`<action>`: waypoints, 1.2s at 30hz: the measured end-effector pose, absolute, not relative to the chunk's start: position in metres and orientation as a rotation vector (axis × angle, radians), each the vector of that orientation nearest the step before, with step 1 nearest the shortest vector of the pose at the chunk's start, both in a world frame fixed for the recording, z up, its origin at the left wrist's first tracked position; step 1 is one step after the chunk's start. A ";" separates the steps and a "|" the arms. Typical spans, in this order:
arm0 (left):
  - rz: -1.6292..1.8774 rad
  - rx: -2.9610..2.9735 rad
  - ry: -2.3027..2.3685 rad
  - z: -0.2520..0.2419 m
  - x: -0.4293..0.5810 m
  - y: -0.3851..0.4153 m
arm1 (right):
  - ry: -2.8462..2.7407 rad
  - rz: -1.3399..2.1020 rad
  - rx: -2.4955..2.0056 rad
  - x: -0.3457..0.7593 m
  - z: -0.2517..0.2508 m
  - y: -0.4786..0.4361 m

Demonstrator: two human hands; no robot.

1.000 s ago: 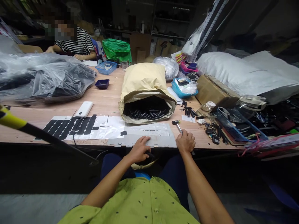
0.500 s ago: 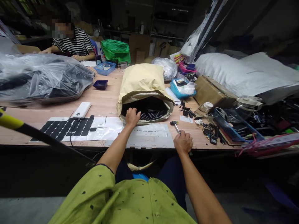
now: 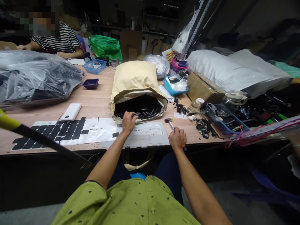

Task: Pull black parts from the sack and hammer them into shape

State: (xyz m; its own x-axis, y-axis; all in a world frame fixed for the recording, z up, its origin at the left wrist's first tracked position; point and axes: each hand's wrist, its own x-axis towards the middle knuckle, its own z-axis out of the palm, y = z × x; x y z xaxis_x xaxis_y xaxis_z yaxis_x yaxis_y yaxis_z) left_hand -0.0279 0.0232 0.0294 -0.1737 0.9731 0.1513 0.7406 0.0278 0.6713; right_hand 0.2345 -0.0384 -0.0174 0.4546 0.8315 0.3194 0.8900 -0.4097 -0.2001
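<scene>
My left hand [image 3: 128, 122] is at the lower lip of the open sack [image 3: 136, 75], its fingers closed on a small dark cylindrical piece [image 3: 135, 115]. The sack lies on its side, mouth towards me, with several similar shiny black cylindrical pieces [image 3: 147, 113] inside. My right hand [image 3: 177, 138] grips the metal handle of a small hammer [image 3: 172, 125]; its head points away from me, over the table. Under both hands' reach, a pale flat board [image 3: 147, 137] lies along the table's front edge.
Left of the sack are a white power bank [image 3: 71, 112] and rows of black stickers [image 3: 53, 131]. To the right are loose black parts [image 3: 180, 108], a jar [image 3: 196, 104] and a blue basket [image 3: 225, 122]. A yellow-black bar [image 3: 42, 134] crosses the left. A person [image 3: 63, 40] sits far left.
My left hand has drawn back slightly from the sack's mouth, and a dark piece now shows in its fingers. My right hand keeps the hammer. The whole view has shifted.
</scene>
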 end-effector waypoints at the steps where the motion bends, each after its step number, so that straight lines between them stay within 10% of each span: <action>1: 0.901 1.789 1.850 0.026 -0.022 0.015 | -1.460 -0.237 -2.376 0.234 -0.017 -0.038; 20: 0.625 1.981 1.575 -0.002 0.008 -0.023 | -1.400 0.106 -2.420 0.240 -0.001 -0.036; 36: 0.590 2.001 1.558 -0.002 0.012 -0.025 | -1.569 0.403 -1.627 0.202 -0.015 -0.125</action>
State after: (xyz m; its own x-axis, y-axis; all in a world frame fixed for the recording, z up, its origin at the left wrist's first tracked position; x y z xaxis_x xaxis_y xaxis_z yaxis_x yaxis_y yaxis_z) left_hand 0.0122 -0.0250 -0.0015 0.2390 0.9709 0.0169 0.7387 -0.1931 0.6458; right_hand 0.2020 -0.1252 -0.0151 0.1718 0.9370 0.3043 0.6742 0.1134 -0.7297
